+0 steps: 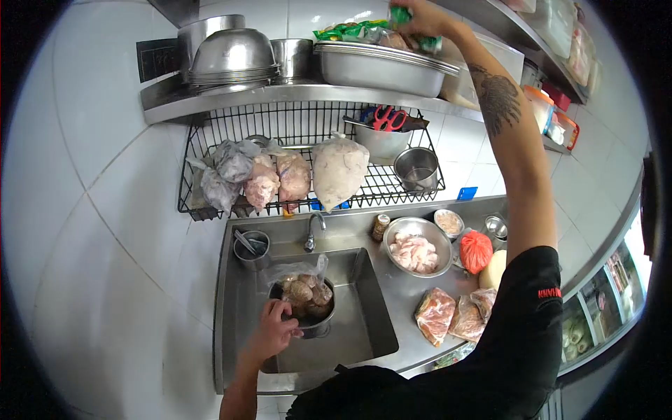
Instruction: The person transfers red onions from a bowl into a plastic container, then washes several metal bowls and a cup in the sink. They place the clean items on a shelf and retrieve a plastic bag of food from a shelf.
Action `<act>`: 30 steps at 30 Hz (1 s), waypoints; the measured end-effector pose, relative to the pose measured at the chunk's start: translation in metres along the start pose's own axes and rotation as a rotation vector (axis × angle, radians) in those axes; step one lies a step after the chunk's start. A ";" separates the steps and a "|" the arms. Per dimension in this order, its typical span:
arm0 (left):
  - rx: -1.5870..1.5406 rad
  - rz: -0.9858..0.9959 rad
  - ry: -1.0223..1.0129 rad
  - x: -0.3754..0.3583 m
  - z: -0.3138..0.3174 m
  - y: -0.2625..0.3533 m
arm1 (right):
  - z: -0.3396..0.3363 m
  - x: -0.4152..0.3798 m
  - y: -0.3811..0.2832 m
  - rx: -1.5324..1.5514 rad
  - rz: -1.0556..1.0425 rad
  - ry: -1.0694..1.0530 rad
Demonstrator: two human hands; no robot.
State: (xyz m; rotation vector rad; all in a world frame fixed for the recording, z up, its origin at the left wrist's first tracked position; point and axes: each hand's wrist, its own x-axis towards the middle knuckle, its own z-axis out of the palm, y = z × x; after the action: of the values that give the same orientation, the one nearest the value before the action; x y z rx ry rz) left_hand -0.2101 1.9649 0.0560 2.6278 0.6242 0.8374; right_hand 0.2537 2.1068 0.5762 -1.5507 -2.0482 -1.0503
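My left hand (274,329) is closed at the near left rim of a metal pot (323,326) in the sink (357,315). Brown round lumps (299,290), perhaps mushrooms, fill the pot, with a clear plastic bag (280,271) around or over part of them. High at the shelf, my right hand (423,19) grips a green packet (400,15). Below that hand, more green packets (353,31) lie on a stack of steel trays (381,70). The fingertips of my right hand are partly hidden.
Steel bowls (234,56) stand on the shelf. The black wire rack (280,115) holds bagged meat (340,168), a pot with red scissors (389,119) and a metal cup (417,169). On the right counter sit a bowl of pale meat (414,252), a red bag (476,252) and wrapped meat (435,315).
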 end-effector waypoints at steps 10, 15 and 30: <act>-0.170 0.057 0.028 0.043 0.009 0.001 | -0.034 -0.186 -0.187 0.220 -0.022 0.811; -0.263 0.048 0.115 0.062 0.010 0.021 | 0.079 -0.323 -0.333 0.654 0.089 0.239; -0.399 -0.094 0.134 0.027 0.034 0.019 | 0.160 -0.451 -0.357 1.905 1.107 -0.302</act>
State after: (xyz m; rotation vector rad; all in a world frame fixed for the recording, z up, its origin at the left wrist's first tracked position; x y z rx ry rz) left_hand -0.1638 1.9565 0.0504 2.1830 0.5442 0.9993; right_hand 0.0926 1.8841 0.0458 -1.1048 -0.8975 1.2638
